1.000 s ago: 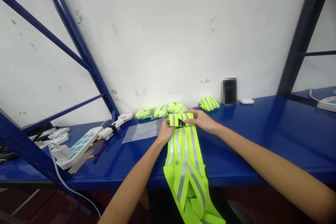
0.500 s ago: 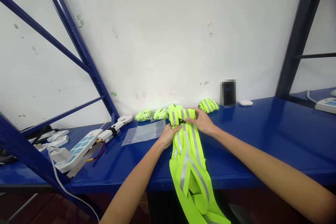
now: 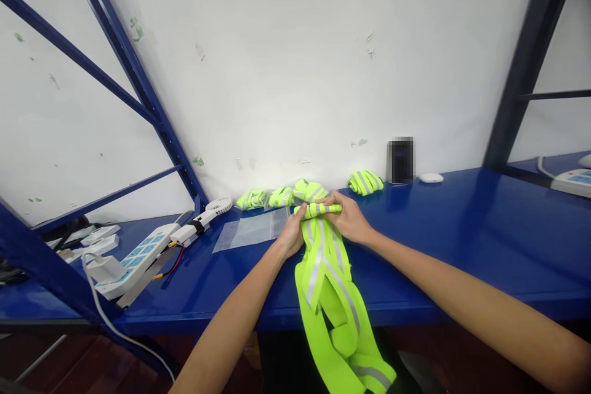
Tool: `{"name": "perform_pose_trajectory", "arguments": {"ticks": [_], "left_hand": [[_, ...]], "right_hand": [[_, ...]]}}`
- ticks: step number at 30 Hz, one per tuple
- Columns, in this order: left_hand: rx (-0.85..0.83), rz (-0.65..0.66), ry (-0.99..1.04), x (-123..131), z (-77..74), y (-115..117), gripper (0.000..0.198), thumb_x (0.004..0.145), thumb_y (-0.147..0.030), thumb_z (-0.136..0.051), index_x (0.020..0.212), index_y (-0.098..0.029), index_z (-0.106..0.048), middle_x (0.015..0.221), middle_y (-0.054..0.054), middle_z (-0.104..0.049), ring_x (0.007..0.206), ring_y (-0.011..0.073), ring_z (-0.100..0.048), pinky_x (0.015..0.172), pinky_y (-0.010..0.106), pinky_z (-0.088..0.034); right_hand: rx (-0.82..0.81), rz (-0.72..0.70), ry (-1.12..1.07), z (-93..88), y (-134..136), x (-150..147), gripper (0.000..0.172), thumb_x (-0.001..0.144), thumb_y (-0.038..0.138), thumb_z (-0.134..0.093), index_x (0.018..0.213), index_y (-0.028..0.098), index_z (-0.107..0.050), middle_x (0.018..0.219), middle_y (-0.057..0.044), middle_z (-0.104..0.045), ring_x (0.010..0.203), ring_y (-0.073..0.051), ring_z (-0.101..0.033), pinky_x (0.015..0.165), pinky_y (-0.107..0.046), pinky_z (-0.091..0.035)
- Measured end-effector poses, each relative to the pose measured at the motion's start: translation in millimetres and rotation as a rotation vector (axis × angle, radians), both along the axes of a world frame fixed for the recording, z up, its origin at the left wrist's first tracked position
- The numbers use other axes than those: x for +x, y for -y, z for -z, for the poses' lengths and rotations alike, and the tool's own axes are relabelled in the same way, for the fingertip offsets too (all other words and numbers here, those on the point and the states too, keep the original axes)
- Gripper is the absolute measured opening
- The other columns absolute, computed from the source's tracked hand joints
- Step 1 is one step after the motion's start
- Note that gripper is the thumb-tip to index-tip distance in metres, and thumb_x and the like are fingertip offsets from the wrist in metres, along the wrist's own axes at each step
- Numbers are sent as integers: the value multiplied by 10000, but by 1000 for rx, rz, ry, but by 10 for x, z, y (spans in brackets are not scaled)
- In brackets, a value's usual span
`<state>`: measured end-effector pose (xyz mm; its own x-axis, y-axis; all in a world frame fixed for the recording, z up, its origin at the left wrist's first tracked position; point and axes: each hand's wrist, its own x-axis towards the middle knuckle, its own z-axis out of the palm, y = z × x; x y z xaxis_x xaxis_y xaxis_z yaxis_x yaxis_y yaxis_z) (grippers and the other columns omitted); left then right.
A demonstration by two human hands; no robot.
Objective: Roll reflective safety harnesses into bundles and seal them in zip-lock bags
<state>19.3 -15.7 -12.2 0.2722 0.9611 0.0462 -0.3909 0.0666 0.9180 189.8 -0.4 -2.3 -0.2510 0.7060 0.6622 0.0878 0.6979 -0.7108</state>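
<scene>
Stretching far to near, neon webbing (image 3: 317,268), left fingers (image 3: 301,212) and right fingers (image 3: 342,218) gripping its crosswise roll (image 3: 318,210)

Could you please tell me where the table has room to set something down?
The blue table is barest between the right forearm and the white object; a smaller bare patch lies between the red wire and the left forearm. Crowded: the middle, with the neon strap, and back left, with bundles, plastic bags, fan.
</scene>
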Motion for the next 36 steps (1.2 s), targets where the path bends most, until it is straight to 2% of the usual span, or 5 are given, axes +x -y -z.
{"name": "perform_pose_trajectory", "arguments": {"ticks": [7, 13, 23, 31, 36], "left_hand": [[93, -121, 90, -21, -9, -57, 372, 748, -357, -730, 1013, -119, -622, 924, 95, -707, 910, 250, -673, 883, 377, -514], [89, -200, 138, -86, 13, -99, 555, 735, -283, -755, 1217, -162, -509, 978, 64, -690, 902, 218, -669, 910, 386, -508], [132, -115, 120, -124, 7, -56, 869, 724, -217, -778, 1432, -288, -279, 1247, 75, -620, 1136, 239, -602, 1041, 411, -427], [153, -100, 56, -133, -29, -33, 752, 627, -209, -831, 1283, -179, -466, 1121, 125, -674, 1032, 304, -647, 955, 478, -473], [168, -121, 27, -133, -59, -12, 769, 602, -166, -833, 1278, -218, -471, 1152, 94, -666, 1041, 284, -645, 958, 454, -478]], "right_hand": [[-163, -7, 7, 59, -95, -29, 369, 740, 231, -648, 1102, 209, -579, 1198, -72, -625, 1139, -266, -566, 976, -413, -424], [-515, -76, -67, 57, -89, -65, 578, 715, 210, -645, 1267, 221, -473, 1200, -69, -598, 1102, -257, -575, 939, -407, -467], [-502, -47, -183, 26, -77, -57, 679, 610, 143, -764, 1227, 184, -485, 1135, -87, -652, 1086, -269, -598, 941, -426, -489], [-659, -404, -150, -56, -19, 48, 897, 653, 284, -816, 1406, 278, -330, 1244, -89, -607, 1059, -280, -629, 785, -399, -578], [-653, -346, -204, -8, -102, 78, 880, 666, 286, -812, 1412, 290, -345, 1201, -86, -638, 1002, -271, -657, 745, -399, -588]]}}
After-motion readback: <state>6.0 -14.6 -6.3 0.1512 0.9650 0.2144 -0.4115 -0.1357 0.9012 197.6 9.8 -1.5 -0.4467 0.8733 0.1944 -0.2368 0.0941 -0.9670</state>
